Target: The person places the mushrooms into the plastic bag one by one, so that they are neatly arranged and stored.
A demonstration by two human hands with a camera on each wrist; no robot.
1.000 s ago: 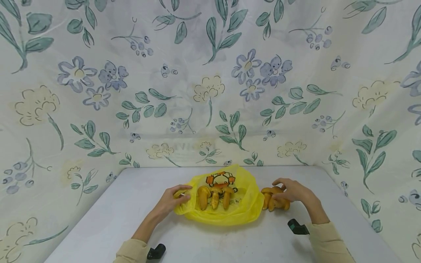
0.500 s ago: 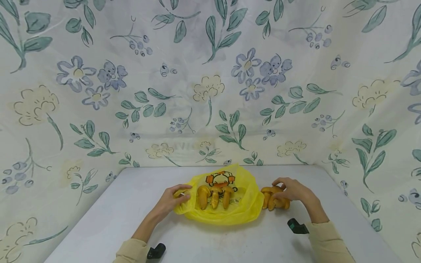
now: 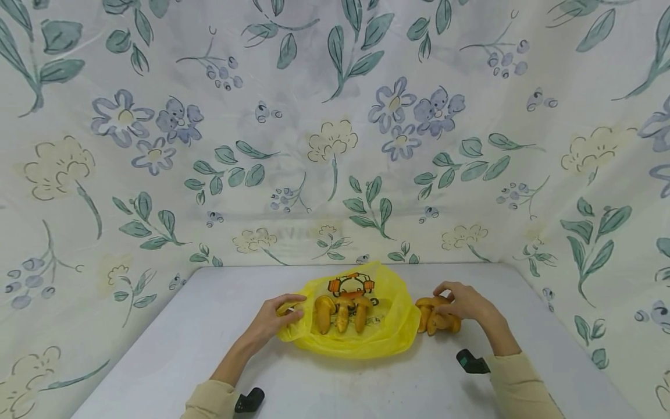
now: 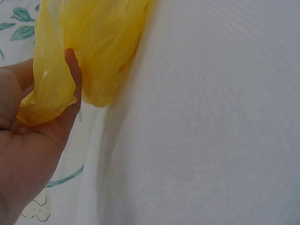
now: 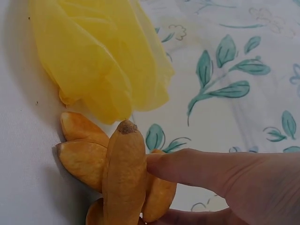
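Note:
A yellow plastic bag lies spread on the table, its printed inside showing. Three brownish-yellow mushrooms sit side by side on it, caps away from me. At its left edge my left hand holds the film; in the left wrist view, the bag passes between thumb and fingers of that hand. Right of the bag, several more mushrooms lie clustered. My right hand pinches one there: in the right wrist view, its thumb presses the mushroom's stem, the other fingers mostly hidden.
The white table reaches back to a floral cloth that also hangs at both sides. Black wrist-camera parts stick out by each forearm. In the right wrist view, the bag's edge lies just beyond the mushrooms.

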